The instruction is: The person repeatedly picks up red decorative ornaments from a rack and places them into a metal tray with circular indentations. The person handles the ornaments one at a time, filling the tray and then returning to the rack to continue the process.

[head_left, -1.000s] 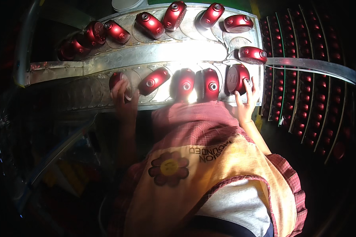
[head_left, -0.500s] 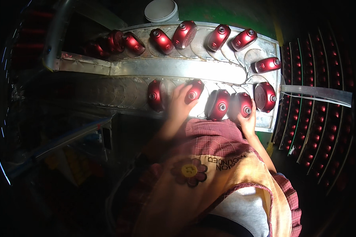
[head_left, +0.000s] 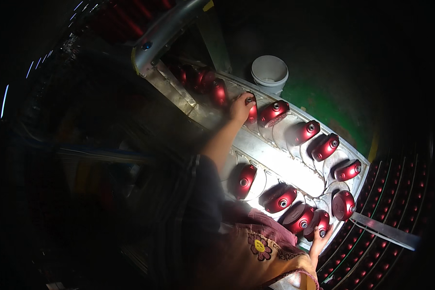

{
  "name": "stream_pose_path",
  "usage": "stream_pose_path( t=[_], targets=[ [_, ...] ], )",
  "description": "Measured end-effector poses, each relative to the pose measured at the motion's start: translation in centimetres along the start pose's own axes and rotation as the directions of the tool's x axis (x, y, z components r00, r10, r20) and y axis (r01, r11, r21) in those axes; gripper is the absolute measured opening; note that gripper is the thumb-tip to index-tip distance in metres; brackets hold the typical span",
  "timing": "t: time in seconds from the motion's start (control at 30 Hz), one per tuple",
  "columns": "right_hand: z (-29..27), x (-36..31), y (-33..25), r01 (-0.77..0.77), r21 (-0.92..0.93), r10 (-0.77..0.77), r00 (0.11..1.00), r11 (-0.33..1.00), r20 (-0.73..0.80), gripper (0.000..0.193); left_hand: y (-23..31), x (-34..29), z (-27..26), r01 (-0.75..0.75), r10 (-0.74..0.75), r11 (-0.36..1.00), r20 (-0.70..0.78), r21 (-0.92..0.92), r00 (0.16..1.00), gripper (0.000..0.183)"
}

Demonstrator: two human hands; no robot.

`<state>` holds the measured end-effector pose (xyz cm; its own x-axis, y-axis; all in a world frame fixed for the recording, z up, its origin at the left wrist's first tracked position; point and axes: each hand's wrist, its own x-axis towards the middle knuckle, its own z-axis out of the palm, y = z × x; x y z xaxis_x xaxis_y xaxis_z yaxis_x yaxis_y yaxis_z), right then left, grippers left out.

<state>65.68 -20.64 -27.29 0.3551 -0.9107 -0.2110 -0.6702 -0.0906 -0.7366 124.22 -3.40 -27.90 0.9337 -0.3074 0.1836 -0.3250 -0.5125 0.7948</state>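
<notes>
Fingers of the left hand (head_left: 239, 110) curl over a red bottle (head_left: 252, 114) on the conveyor's (head_left: 268, 157) far side, partly hiding it. At its near edge, the right hand (head_left: 320, 240) touches a second bottle (head_left: 323, 221); whether it grips cannot be told. Shadow obscures bottles (head_left: 205, 79) at the conveyor's left end; a white bucket (head_left: 274, 89) stands beyond.

Red bottles (head_left: 325, 147) on metal conveyor (head_left: 262, 152)

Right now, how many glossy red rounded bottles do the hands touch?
2: one far-row bottle, at the left hand; one near-row bottle, at the right hand.
</notes>
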Motion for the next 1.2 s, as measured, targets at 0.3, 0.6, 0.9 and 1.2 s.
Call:
stream_pose_path(
  t=[0.3,0.6,0.9,1.2],
  targets=[
    [-7.2,2.7,4.8,-0.008,0.188,0.02,0.998,0.982,-0.061,0.062,-2.2,5.6,-2.9,0.186,-0.196,0.979,0.134,0.083,0.971,0.028],
    [-10.4,4.6,7.8,0.089,0.223,-0.019,0.954,0.971,-0.298,0.053,2.1,0.7,-5.4,-0.11,0.064,0.968,-0.202,-0.224,0.977,0.03],
    [-13.2,-1.3,5.4,0.016,0.489,0.106,0.97,0.872,-0.219,0.051,16.6,-13.6,-5.1,0.127,0.082,0.631,0.228,-0.765,0.97,0.017],
    [-17.1,-5.0,8.8,0.037,0.58,0.089,0.978,0.814,-0.188,0.049,27.3,-30.6,0.7,0.418,0.234,0.57,0.628,-0.708,0.742,0.016]
  ],
)
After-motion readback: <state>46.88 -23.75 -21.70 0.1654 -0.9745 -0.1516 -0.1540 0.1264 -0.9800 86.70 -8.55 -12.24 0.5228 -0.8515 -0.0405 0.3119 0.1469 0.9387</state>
